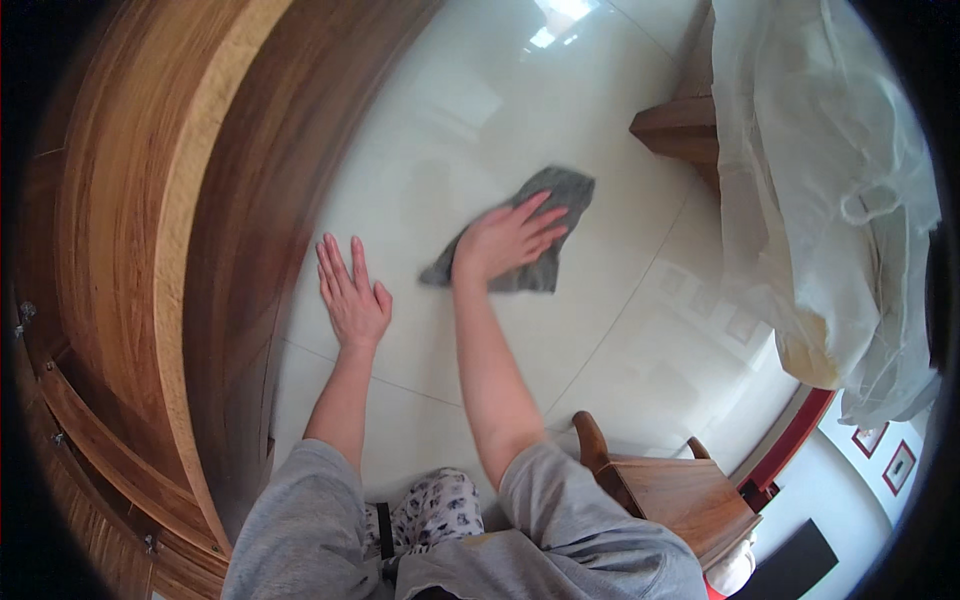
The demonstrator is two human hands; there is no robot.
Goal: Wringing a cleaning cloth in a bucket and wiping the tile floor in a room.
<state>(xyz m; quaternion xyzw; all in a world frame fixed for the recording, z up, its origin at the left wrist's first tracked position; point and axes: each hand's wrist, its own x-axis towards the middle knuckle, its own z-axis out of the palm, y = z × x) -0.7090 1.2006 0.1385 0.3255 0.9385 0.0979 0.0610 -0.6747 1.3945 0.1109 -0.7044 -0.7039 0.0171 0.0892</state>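
A dark grey cloth (pixel 545 272) lies spread on the shiny pale tiled floor (pixel 620 290). Flat on top of it rests my right hand (pixel 510 240), fingers apart and pointing to the upper right. The palm covers the middle of the cloth, and its corners stick out around the hand. My left hand (pixel 352 302) is propped on the tiles to the left, close to the wooden furniture, with its fingers stretched out and nothing in it.
Brown wooden furniture (pixel 250 220) with a rounded edge runs along the left. Whitish translucent plastic sheeting (pixel 800 180) hangs at the right, beside a wooden foot (pixel 685 130). A small wooden stool (pixel 680 500) stands at the lower right, near my right arm.
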